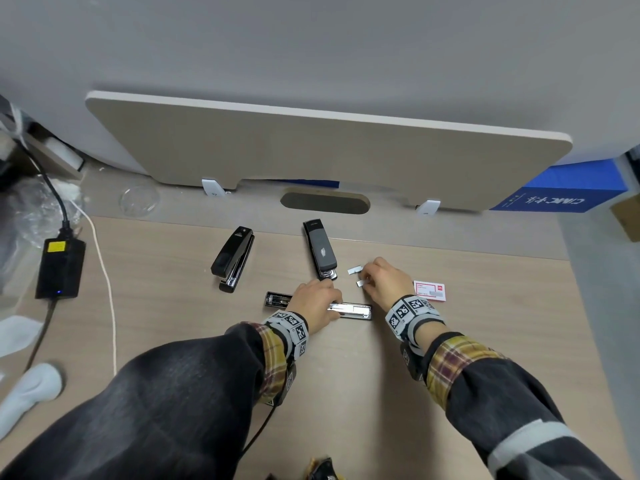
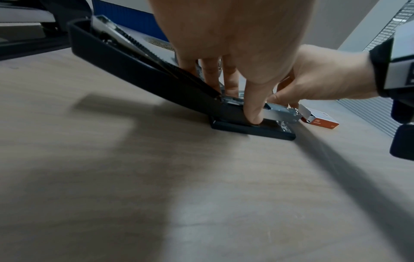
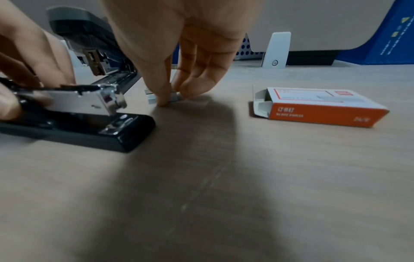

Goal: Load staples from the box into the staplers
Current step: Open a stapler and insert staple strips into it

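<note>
A black stapler [image 1: 356,310] lies opened flat near me, its lid [image 2: 134,70] swung back to the left and its metal magazine [image 3: 85,102] bare. My left hand [image 1: 329,303] grips it at the hinge, thumb [image 2: 253,113] on the near side and fingers behind. My right hand [image 3: 172,99] pinches a short staple strip [image 1: 360,283] that lies on the desk. Just beyond it lies a second strip [image 1: 355,270]. The orange and white staple box [image 3: 320,106] lies right of that hand with its flap open. Two shut staplers, a black one [image 1: 232,259] and a grey-topped one [image 1: 320,251], lie further back.
A black power adapter [image 1: 60,268] with its cables sits at the desk's left edge. A beige divider panel [image 1: 311,147] stands along the back, with a cable slot [image 1: 325,202] below it. A blue box [image 1: 568,188] is at the back right.
</note>
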Demonstrator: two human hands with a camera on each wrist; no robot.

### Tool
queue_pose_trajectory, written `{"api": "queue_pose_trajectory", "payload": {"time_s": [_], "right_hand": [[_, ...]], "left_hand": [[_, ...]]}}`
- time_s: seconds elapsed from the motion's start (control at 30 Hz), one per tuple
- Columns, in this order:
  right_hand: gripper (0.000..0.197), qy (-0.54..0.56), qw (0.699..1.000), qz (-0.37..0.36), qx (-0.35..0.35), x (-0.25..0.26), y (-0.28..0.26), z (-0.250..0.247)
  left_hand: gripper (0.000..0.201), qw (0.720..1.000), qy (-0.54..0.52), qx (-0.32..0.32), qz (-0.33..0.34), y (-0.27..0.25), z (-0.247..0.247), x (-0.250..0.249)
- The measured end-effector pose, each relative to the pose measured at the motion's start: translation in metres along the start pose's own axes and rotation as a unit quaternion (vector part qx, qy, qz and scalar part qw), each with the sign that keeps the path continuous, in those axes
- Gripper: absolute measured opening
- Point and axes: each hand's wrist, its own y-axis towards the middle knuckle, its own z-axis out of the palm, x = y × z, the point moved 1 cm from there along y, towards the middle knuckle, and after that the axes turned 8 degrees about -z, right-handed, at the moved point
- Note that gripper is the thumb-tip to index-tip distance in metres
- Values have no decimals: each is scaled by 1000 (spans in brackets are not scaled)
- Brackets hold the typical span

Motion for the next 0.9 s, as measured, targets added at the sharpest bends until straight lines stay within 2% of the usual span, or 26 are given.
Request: {"api": "queue_pose_trajectory", "payload": {"time_s": [0.2, 0.37, 0.5, 0.7, 0.9], "right_hand": [[9, 8, 1000, 17, 7, -1, -5, -2], [14, 75, 996, 38, -8, 3, -19, -15], [20, 96, 995, -3, -11, 16, -38, -15], [15, 24, 998, -52, -20, 33, -50, -7], [17, 28, 998, -62, -4, 46, -47, 4]], "left_hand": [[25, 999, -33, 6, -18, 2, -1, 1], [25, 998, -51, 7, -21, 2, 0, 3], [26, 998, -53, 10, -17, 0, -3, 2], [25, 997, -67, 1, -25, -1, -2, 2], [26, 997, -72, -2, -30, -1, -1, 2]]}}
